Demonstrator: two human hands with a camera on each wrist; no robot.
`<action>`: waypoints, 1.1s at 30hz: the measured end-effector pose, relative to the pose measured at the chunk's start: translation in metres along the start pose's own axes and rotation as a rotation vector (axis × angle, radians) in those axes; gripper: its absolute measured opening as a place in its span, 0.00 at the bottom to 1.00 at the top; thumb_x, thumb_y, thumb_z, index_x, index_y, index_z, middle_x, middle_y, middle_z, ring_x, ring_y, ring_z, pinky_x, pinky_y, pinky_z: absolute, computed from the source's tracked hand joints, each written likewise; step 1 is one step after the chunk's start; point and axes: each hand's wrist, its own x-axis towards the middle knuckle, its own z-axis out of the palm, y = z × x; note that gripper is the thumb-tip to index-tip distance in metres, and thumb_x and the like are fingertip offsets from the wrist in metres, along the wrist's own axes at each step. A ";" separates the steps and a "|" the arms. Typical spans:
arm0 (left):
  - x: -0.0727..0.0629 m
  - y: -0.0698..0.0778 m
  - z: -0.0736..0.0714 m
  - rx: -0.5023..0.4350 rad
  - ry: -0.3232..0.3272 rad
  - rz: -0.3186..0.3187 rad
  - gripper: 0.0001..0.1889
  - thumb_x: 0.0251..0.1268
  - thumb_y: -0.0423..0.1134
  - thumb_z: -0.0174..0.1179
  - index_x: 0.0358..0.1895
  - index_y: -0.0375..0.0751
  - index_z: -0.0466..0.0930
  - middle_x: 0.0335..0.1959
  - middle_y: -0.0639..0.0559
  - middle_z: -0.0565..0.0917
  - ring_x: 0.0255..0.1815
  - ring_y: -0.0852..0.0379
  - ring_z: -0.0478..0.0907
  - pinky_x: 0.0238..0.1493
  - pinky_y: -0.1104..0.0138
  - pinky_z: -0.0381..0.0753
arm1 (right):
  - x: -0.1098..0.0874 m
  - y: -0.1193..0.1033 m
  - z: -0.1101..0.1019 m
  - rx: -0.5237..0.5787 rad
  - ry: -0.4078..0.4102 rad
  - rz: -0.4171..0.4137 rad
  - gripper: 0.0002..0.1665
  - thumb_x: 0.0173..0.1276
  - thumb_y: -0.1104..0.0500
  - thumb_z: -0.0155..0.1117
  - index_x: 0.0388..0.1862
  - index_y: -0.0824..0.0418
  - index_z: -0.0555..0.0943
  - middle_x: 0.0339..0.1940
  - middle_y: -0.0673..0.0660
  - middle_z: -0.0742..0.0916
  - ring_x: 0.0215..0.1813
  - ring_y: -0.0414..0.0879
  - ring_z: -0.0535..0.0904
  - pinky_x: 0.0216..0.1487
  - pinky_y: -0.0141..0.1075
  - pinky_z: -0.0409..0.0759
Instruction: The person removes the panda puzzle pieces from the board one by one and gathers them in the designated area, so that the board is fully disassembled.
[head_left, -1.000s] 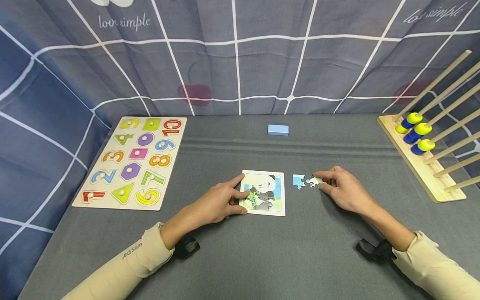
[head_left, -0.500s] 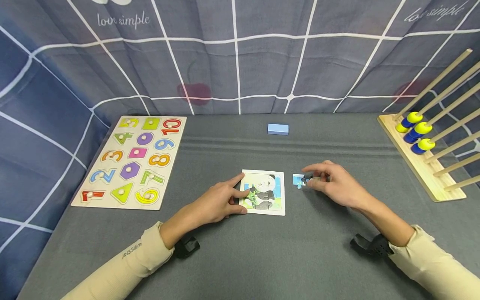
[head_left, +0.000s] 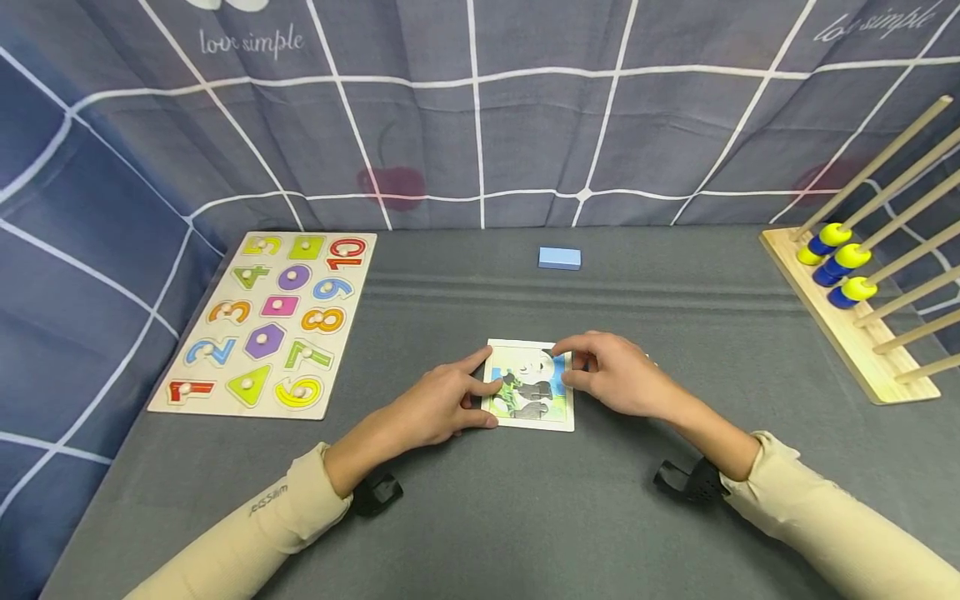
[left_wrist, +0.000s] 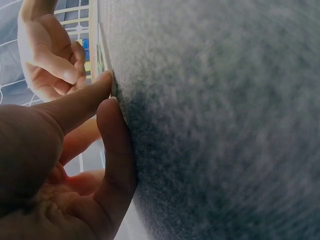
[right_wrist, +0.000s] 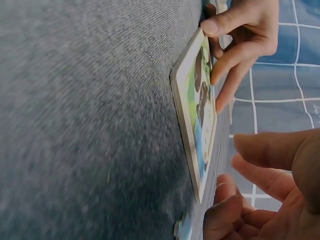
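As the left hand (head_left: 442, 398) grips the left edge of the panda puzzle (head_left: 529, 388), flat on the table (head_left: 487, 508), the right hand (head_left: 615, 375) hangs over its right edge, fingers loosely bent, seemingly empty. I'd keep the puzzle still and press lightly. A loose piece (right_wrist: 185, 228) lies just right of it; a blue block (head_left: 559, 258) sits farther.

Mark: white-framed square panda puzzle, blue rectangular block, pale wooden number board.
White-framed square panda puzzle (head_left: 536, 390): head view, on the panda's body.
Blue rectangular block (head_left: 559, 256): head view, on its upper face.
Pale wooden number board (head_left: 293, 328): head view, on bare wood beside the 8.
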 end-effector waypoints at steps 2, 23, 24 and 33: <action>0.001 0.000 0.000 -0.007 -0.004 0.000 0.27 0.61 0.43 0.69 0.63 0.38 0.78 0.76 0.33 0.54 0.15 0.70 0.70 0.34 0.71 0.73 | 0.003 0.000 0.003 -0.021 -0.009 0.017 0.17 0.62 0.66 0.67 0.51 0.63 0.85 0.28 0.48 0.79 0.26 0.41 0.71 0.31 0.37 0.69; 0.001 0.000 0.000 0.001 -0.010 -0.010 0.28 0.61 0.43 0.69 0.63 0.38 0.77 0.76 0.33 0.54 0.15 0.68 0.70 0.30 0.70 0.73 | 0.009 -0.001 0.017 -0.086 -0.084 0.047 0.21 0.61 0.65 0.70 0.54 0.64 0.83 0.30 0.49 0.77 0.30 0.42 0.70 0.35 0.39 0.69; 0.001 0.000 0.000 0.000 -0.009 -0.009 0.28 0.61 0.43 0.69 0.63 0.38 0.77 0.76 0.33 0.54 0.15 0.68 0.70 0.29 0.70 0.72 | 0.009 -0.001 0.017 -0.085 -0.081 0.044 0.21 0.60 0.65 0.71 0.54 0.64 0.83 0.30 0.50 0.77 0.30 0.43 0.70 0.35 0.39 0.69; 0.000 -0.001 0.000 -0.008 -0.003 0.003 0.28 0.61 0.42 0.69 0.63 0.37 0.77 0.76 0.33 0.55 0.15 0.69 0.69 0.28 0.71 0.72 | 0.009 -0.001 0.021 -0.083 -0.033 0.009 0.20 0.58 0.65 0.74 0.51 0.63 0.85 0.32 0.52 0.77 0.32 0.44 0.69 0.34 0.38 0.67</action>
